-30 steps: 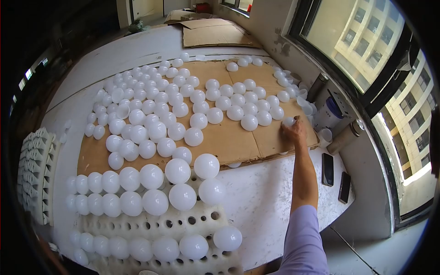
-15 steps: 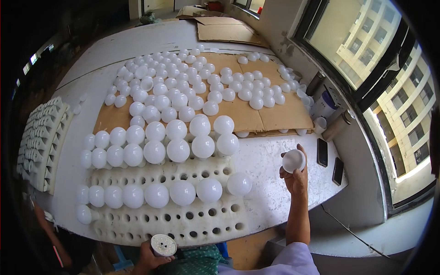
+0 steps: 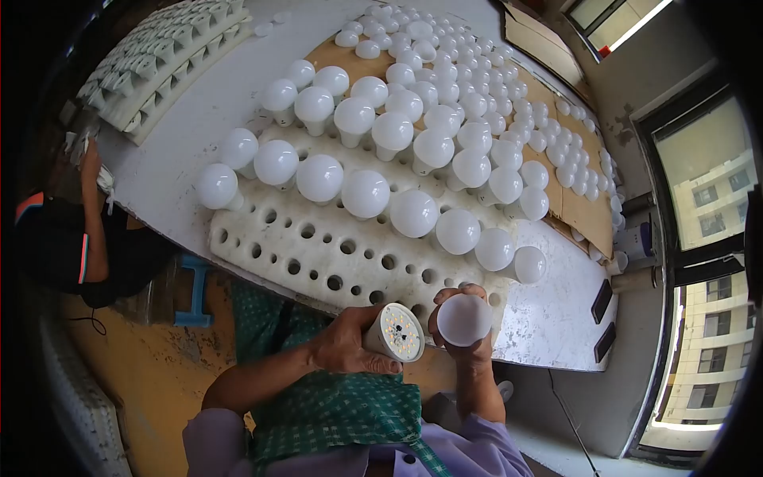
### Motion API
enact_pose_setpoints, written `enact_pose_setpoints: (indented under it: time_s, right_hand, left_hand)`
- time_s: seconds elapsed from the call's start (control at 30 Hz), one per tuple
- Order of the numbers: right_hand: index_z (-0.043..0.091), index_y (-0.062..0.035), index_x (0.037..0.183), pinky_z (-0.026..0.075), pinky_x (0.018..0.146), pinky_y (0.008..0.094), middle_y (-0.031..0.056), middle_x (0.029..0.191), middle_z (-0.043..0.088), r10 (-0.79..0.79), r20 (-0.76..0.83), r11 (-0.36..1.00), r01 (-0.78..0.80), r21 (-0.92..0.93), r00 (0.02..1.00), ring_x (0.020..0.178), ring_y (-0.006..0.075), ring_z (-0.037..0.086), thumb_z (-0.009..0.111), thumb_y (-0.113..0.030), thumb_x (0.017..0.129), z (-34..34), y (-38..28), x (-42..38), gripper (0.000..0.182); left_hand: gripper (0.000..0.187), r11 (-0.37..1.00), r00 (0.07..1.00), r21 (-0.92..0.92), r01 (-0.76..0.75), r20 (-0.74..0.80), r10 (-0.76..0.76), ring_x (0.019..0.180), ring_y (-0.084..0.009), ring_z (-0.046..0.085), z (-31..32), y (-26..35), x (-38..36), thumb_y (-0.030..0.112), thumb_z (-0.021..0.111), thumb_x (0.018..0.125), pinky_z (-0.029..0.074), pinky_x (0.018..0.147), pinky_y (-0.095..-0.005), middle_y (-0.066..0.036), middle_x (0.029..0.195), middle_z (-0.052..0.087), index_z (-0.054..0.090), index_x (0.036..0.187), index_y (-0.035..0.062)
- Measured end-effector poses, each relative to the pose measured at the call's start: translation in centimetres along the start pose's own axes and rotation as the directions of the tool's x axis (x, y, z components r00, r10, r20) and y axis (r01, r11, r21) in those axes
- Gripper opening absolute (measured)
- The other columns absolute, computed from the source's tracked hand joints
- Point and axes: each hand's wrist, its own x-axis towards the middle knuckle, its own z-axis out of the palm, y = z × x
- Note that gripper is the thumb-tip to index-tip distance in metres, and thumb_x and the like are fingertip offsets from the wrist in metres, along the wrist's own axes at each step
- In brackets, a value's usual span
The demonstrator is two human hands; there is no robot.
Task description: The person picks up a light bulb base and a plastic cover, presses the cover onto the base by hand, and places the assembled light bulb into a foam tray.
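Observation:
Low in the middle, my left hand [image 3: 350,342] grips a bulb base [image 3: 400,332] whose round face, dotted with small yellow LEDs, is turned up and to the right. Beside it, my right hand [image 3: 467,346] holds a white dome cover [image 3: 464,320], its open side towards the camera. The base and the cover are close, with a small gap between them. Just beyond stands a white foam tray [image 3: 334,258] with rows of holes; round white bulbs [image 3: 366,193] stand in its farther rows.
Many white domes [image 3: 474,106] lie on cardboard [image 3: 556,191] at the back. Stacked trays of bulb bases [image 3: 159,63] are at the upper left. Two phones [image 3: 602,301] lie at the table's right edge. Another person's arm [image 3: 93,215] shows at the left, near a blue stool [image 3: 193,292].
The view has turned towards the left. My right hand has brought the dome cover in from the right, close to the base. My left hand has come up with the base.

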Motion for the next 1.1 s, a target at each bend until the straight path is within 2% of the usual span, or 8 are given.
enact_pose_setpoints:
  time_s: [0.17, 0.33, 0.43, 0.87, 0.97, 1.03, 1.07, 1.1]
  right_hand:
    - [0.035, -0.0113, 0.123, 0.051, 0.049, 0.0291, 0.0217, 0.11, 0.049, 0.08, 0.008, 0.997, -0.08, 0.006, 0.997, 0.074, 0.0266, 0.06, 0.083, -0.035, 0.057, 1.9, 2.7, 1.2, 0.085]
    - [0.034, -0.0078, 0.123, 0.053, 0.053, 0.0277, 0.0226, 0.111, 0.048, 0.119, -0.029, 0.989, -0.121, -0.086, 0.993, 0.083, 0.0237, 0.059, 0.083, -0.037, 0.058, 2.9, 4.1, 1.9, 0.086]
    - [0.034, -0.008, 0.123, 0.055, 0.056, 0.0278, 0.0227, 0.112, 0.048, 0.124, -0.036, 0.991, -0.125, -0.05, 0.992, 0.085, 0.0236, 0.059, 0.083, -0.036, 0.058, 3.3, 4.4, 2.4, 0.086]
    - [0.035, -0.0082, 0.121, 0.055, 0.059, 0.0272, 0.0216, 0.111, 0.048, 0.165, -0.013, 0.979, -0.166, -0.116, 0.986, 0.09, 0.0233, 0.058, 0.083, -0.034, 0.058, 4.5, 4.6, 3.1, 0.083]
    - [0.036, -0.0081, 0.122, 0.054, 0.067, 0.0301, 0.0208, 0.112, 0.05, 0.167, -0.016, 0.952, -0.166, -0.257, 0.986, 0.093, 0.0235, 0.057, 0.084, -0.036, 0.057, 4.6, 4.2, 3.2, 0.085]
    - [0.039, -0.0073, 0.121, 0.05, 0.079, 0.0346, 0.0166, 0.115, 0.052, 0.154, 0.049, 0.859, -0.109, -0.501, 0.987, 0.098, 0.0238, 0.057, 0.086, -0.035, 0.054, 4.5, 3.7, 3.4, 0.086]
    - [0.039, -0.0073, 0.121, 0.05, 0.079, 0.0346, 0.0166, 0.115, 0.052, 0.155, 0.048, 0.858, -0.111, -0.501, 0.987, 0.098, 0.0238, 0.057, 0.086, -0.035, 0.054, 4.5, 3.2, 3.5, 0.086]
    - [0.041, -0.0066, 0.121, 0.048, 0.082, 0.0366, 0.015, 0.116, 0.052, 0.188, 0.158, 0.722, -0.027, -0.692, 0.969, 0.099, 0.0253, 0.057, 0.086, -0.034, 0.054, 4.7, 2.6, 3.8, 0.085]
  left_hand:
    - [0.055, 0.997, 0.996, -0.026, -0.072, -0.049, 0.071, 0.092, -0.0127, 0.057, -1.4, -1.0, -1.3, 0.026, 0.08, 0.07, 0.046, 0.082, -0.0291, -0.008, 0.099, 0.063, 0.054, 0.11, -0.0018]
    - [0.057, 0.987, 0.988, -0.095, -0.133, -0.098, 0.124, 0.089, -0.0121, 0.058, -2.5, -1.6, -2.3, 0.028, 0.079, 0.07, 0.048, 0.08, -0.0282, -0.007, 0.098, 0.063, 0.053, 0.11, -0.002]
    - [0.058, 0.983, 0.984, -0.097, -0.158, -0.098, 0.149, 0.088, -0.0117, 0.058, -3.1, -2.0, -2.5, 0.029, 0.08, 0.07, 0.049, 0.079, -0.0278, -0.007, 0.098, 0.063, 0.053, 0.111, -0.0021]
    - [0.055, 0.98, 0.992, -0.177, -0.091, -0.107, 0.073, 0.089, -0.0117, 0.058, -4.3, -1.9, -3.6, 0.028, 0.08, 0.07, 0.047, 0.08, -0.028, -0.006, 0.097, 0.063, 0.055, 0.109, -0.0005]
    - [0.053, 0.984, 0.99, -0.136, -0.112, -0.099, 0.099, 0.088, -0.0116, 0.058, -4.5, -1.8, -3.6, 0.027, 0.08, 0.07, 0.047, 0.08, -0.0282, -0.006, 0.096, 0.064, 0.055, 0.108, 0.0]
    - [0.053, 0.995, 0.988, -0.041, -0.09, -0.127, 0.084, 0.088, -0.0129, 0.059, -4.6, -1.8, -3.8, 0.03, 0.08, 0.069, 0.048, 0.08, -0.0288, -0.007, 0.095, 0.064, 0.056, 0.106, 0.0]
    - [0.053, 0.995, 0.988, -0.043, -0.089, -0.128, 0.083, 0.088, -0.0129, 0.059, -4.9, -1.6, -3.9, 0.03, 0.08, 0.069, 0.048, 0.08, -0.0288, -0.007, 0.095, 0.064, 0.056, 0.106, 0.0]
    - [0.056, 0.998, 0.995, 0.064, -0.027, -0.099, 0.033, 0.089, -0.0146, 0.06, -5.3, -1.0, -4.0, 0.033, 0.08, 0.068, 0.048, 0.08, -0.0296, -0.009, 0.095, 0.064, 0.056, 0.106, -0.001]
